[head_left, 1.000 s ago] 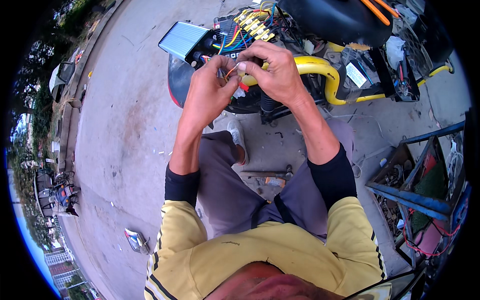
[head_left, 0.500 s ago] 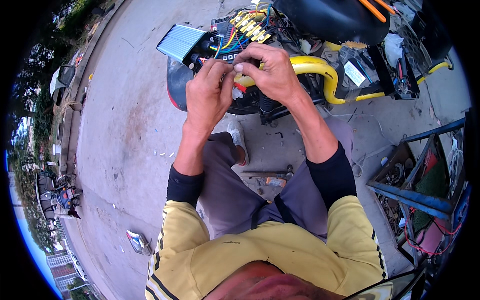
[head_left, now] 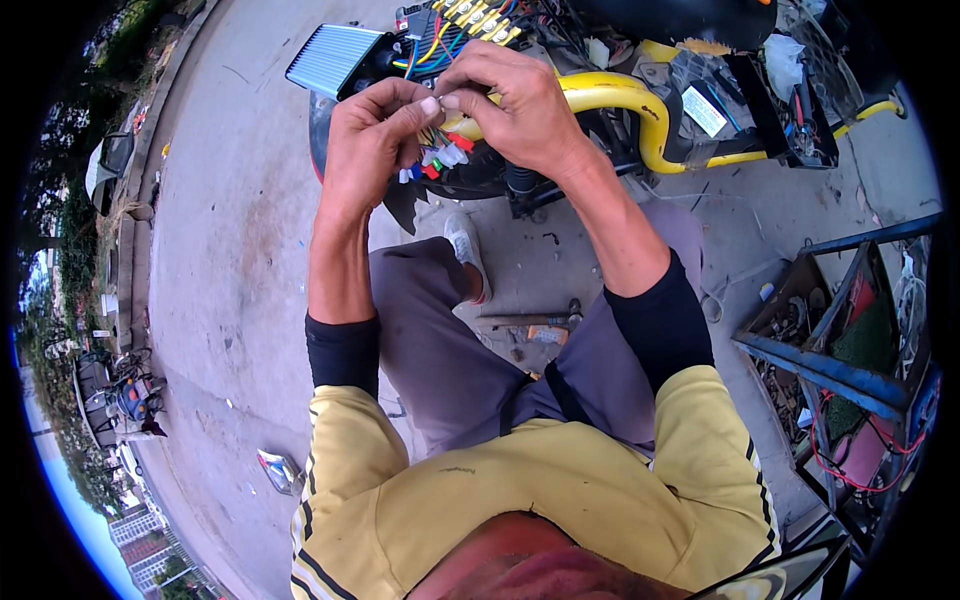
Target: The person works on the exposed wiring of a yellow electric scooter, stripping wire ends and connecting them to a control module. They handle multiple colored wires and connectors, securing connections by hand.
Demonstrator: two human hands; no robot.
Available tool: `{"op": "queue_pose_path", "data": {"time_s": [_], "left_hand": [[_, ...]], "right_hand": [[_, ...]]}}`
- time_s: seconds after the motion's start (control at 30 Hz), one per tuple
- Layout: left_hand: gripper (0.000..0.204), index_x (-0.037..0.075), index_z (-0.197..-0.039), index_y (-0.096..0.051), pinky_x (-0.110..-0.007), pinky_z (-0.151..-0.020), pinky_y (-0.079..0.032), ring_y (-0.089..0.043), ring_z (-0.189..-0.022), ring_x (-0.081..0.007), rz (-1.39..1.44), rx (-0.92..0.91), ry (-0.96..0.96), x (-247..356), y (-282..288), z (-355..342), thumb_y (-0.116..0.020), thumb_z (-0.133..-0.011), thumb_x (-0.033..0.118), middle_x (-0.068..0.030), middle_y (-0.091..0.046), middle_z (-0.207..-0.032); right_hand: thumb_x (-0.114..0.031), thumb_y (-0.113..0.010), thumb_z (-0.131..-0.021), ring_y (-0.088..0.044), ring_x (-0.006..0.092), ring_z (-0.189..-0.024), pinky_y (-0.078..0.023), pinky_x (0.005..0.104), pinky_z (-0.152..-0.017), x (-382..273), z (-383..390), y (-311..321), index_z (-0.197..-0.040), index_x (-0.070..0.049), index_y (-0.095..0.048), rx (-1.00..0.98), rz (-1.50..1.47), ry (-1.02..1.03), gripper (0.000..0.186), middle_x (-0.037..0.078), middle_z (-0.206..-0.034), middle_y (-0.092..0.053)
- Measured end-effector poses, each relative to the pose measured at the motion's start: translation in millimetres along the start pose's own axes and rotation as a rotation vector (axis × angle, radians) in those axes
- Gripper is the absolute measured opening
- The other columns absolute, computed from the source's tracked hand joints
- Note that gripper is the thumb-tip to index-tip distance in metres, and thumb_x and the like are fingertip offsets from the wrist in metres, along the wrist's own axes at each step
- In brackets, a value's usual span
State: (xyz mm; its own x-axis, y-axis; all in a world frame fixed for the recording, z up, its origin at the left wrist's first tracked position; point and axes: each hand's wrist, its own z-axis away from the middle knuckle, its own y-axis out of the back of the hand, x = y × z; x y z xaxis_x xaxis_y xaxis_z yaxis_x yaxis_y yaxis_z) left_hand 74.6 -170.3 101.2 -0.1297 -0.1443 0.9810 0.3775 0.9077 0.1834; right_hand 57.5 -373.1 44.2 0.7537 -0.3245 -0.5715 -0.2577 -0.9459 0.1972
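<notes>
My left hand point(head_left: 375, 135) and my right hand point(head_left: 520, 110) meet fingertip to fingertip above a vehicle's yellow tube frame point(head_left: 625, 95). Both are closed in a pinch on something too small to make out. Below the fingers hangs a bunch of small coloured plug connectors point(head_left: 440, 158), white, red, green and blue. Just beyond my left hand lies a silver finned metal box point(head_left: 338, 58) with coloured wires point(head_left: 428, 52) running beside it. A yellow terminal block point(head_left: 482, 18) with metal screws sits past my right hand.
On the right stands a blue metal rack point(head_left: 850, 378) full of parts, with a red cable. A hammer point(head_left: 515, 321) and a small orange box point(head_left: 547, 334) lie on the ground between my legs. A lamp unit point(head_left: 278, 470) rests at lower left.
Both hands have shifted a little up and left in the view, still pinched together. The hanging connectors now show more fully below them. The vehicle also sits higher in the view.
</notes>
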Motion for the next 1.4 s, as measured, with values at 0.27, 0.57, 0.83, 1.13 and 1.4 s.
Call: {"op": "queue_pose_path", "data": {"time_s": [0.27,0.57,0.83,1.13,1.4], "left_hand": [[0.009,-0.001,-0.109,-0.075,-0.028,-0.062,-0.053,-0.065,-0.066,-0.012,-0.524,0.302,-0.505,-19.8,-28.3,11.6,-0.074,-0.1,0.001,-0.0066,-0.075,-0.086],[0.017,-0.002,-0.111,-0.07,-0.035,-0.067,-0.055,-0.072,-0.071,-0.024,-0.641,0.185,-0.289,-6.5,-26.6,8.3,-0.065,-0.109,0.015,-0.0157,-0.074,-0.085],[0.018,0.0,-0.113,-0.062,-0.023,-0.046,-0.032,-0.042,-0.049,-0.0034,-0.122,0.013,-0.076,-5.1,-18.9,7.1,-0.057,-0.115,0.017,0.0014,-0.057,-0.08],[0.019,-0.004,-0.114,-0.064,-0.023,-0.046,-0.034,-0.046,-0.053,-0.0045,0.019,0.101,-0.174,-15.1,-31.4,3.8,-0.062,-0.113,0.015,-0.0013,-0.062,-0.086],[0.022,-0.002,-0.11,-0.071,-0.021,-0.049,-0.037,-0.051,-0.056,-0.003,-0.208,0.243,-0.221,-5.0,-38.2,12.8,-0.072,-0.108,0.02,0.0002,-0.066,-0.081]], "right_hand": [[-0.002,-0.076,-0.09,-0.073,0.0246,-0.086,-0.057,0.035,-0.078,-2.1,-0.8,4.7,-0.103,0.002,-0.077,-0.014,-0.013,-0.107,0.014,0.011,-0.092,-0.074],[0.0,-0.076,-0.089,-0.073,0.0266,-0.086,-0.058,0.0358,-0.078,3.0,0.9,1.0,-0.101,0.001,-0.076,0.059,0.062,0.041,0.012,0.011,-0.094,-0.074],[0.0,-0.079,-0.09,-0.075,0.021,-0.088,-0.059,0.0327,-0.08,3.0,1.5,-5.5,-0.103,0.001,-0.078,0.106,-0.086,-0.052,0.012,0.01,-0.096,-0.076],[0.0,-0.08,-0.091,-0.074,0.0192,-0.09,-0.059,0.0317,-0.081,4.8,2.5,-7.3,-0.102,0.001,-0.078,0.138,-0.078,-0.064,0.011,0.008,-0.099,-0.074],[-0.003,-0.079,-0.087,-0.074,0.028,-0.089,-0.059,0.0383,-0.078,0.1,1.0,-2.8,-0.094,-0.002,-0.077,0.171,-0.02,0.04,0.007,0.009,-0.097,-0.071]]}}
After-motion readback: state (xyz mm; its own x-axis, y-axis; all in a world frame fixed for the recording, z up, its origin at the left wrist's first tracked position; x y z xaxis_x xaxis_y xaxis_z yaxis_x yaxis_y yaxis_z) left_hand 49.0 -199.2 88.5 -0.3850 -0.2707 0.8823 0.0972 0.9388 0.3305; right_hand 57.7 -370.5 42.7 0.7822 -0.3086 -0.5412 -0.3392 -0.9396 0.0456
